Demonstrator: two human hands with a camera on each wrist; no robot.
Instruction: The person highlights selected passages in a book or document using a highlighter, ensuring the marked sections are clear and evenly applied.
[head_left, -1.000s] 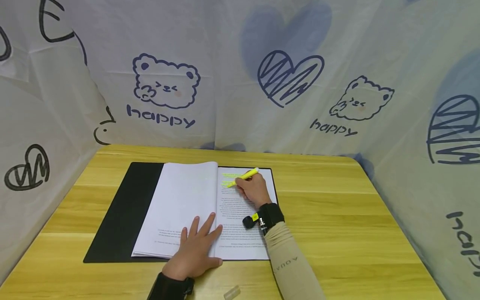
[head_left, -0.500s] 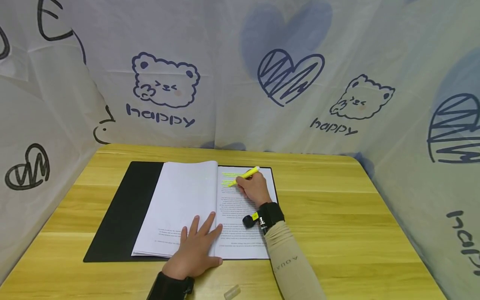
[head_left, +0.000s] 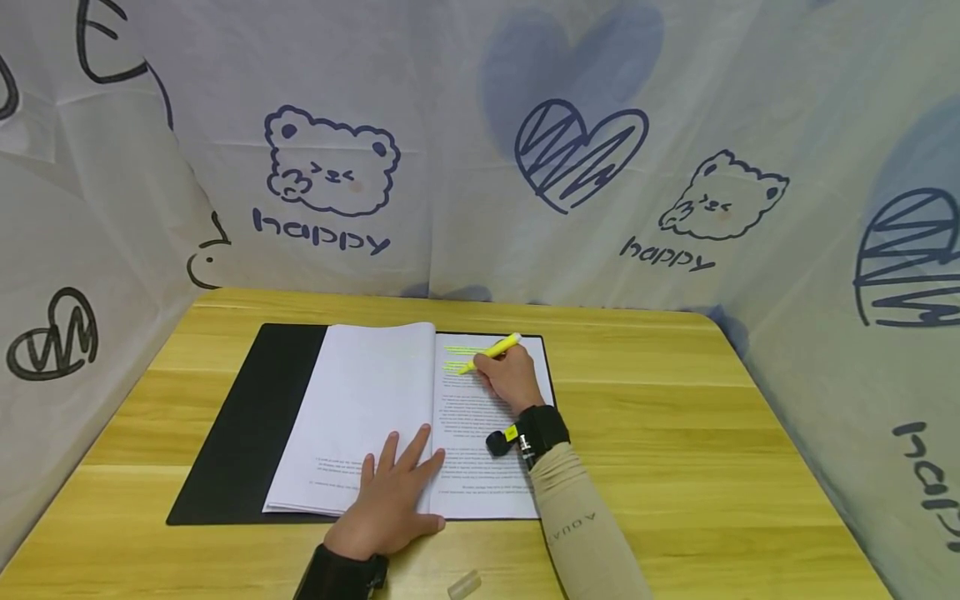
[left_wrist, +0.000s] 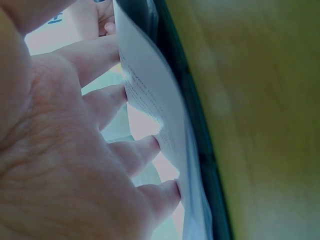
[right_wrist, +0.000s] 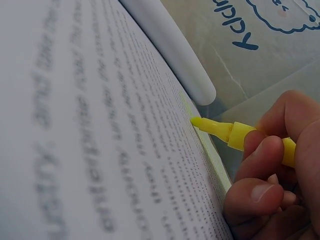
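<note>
Table (head_left: 652, 450): highlighter (head_left: 493, 350) meets page (head_left: 480, 417)

The head view alone shows the cap (head_left: 464, 585), near the left hand (head_left: 392, 507) spread on the paper; the right wrist view magnifies the tip (right_wrist: 197, 122), just ahead of the right hand (head_left: 513, 381) pinching the highlighter.

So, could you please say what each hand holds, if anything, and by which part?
Right hand: the highlighter, by the front of its barrel. Left hand: nothing; it rests on the pages.
</note>
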